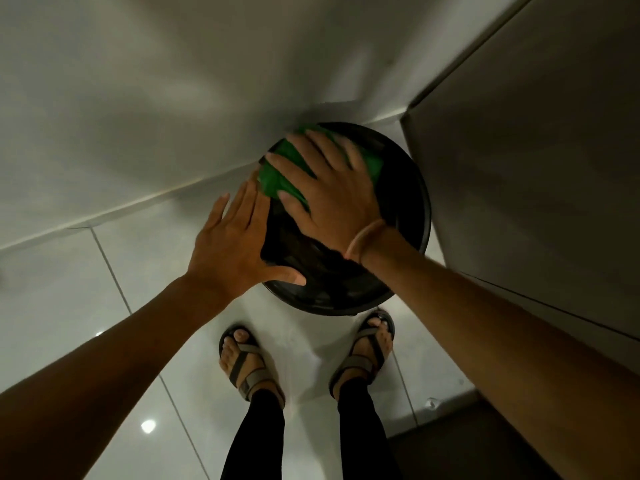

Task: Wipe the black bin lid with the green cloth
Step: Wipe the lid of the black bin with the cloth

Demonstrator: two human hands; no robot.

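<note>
One round, glossy black bin lid, no lettering legible, sits on its bin on pale glazed floor tiles, tight between wall and grey cabinet. Our right hand lies flat, fingers spread, pressing the crumpled green cloth to the lid's far side. Our left hand, unclenched, braces the near-left rim.

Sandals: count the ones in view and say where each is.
2. One sandal is on the left foot, on the white floor tiles below the black bin lid. The other sandal is on the right foot, its toe beside the bin's near edge. None appear hidden.
</note>
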